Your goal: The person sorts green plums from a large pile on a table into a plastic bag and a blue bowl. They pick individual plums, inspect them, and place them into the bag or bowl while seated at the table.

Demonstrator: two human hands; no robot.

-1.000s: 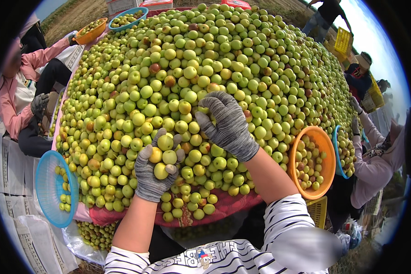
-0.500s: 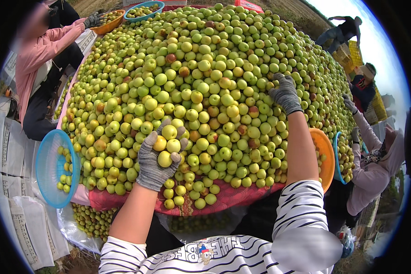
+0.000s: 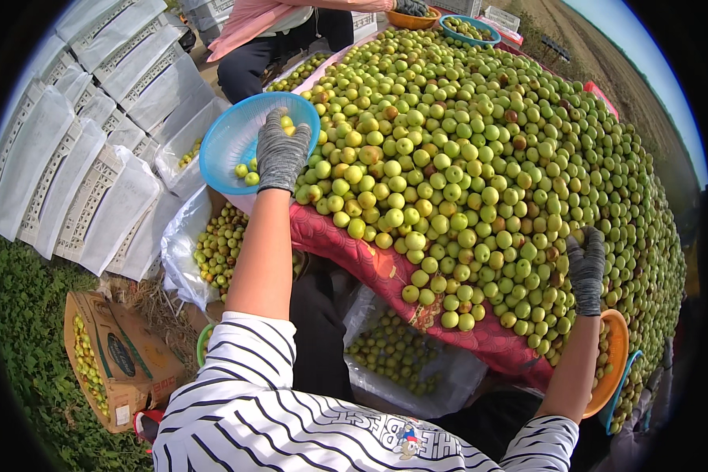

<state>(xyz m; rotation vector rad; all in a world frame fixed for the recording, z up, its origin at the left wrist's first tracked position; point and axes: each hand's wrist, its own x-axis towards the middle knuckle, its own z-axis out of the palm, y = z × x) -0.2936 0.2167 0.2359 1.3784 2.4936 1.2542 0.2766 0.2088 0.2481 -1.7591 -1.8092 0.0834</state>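
Note:
My left hand (image 3: 282, 153), in a grey knit glove, is over the blue plastic basket (image 3: 211, 161) at the left edge of the pile. Its fingers curl around jujubes (image 3: 288, 124), partly hidden by the glove. A few more lie loose in the basket beneath it. At the right, my gloved right hand (image 3: 586, 271) rests against the big heap of green jujubes (image 3: 464, 181), its fingers bent around one at their tips. Some of the fruit in the heap has brown patches. An orange basket (image 3: 620, 354) with jujubes stands beside my right forearm.
A red cloth (image 3: 354, 250) edges the heap. Below are a lined crate (image 3: 456, 385) and a plastic-lined container (image 3: 182, 236) of jujubes. Covered crates (image 3: 110, 189) are stacked at left, near a cardboard box (image 3: 134, 354). Across sits a person in a pink sleeve (image 3: 248, 22).
The view has swung left. My left hand has carried its jujubes from the front of the heap to the blue basket. My right hand has come back nearer the orange basket.

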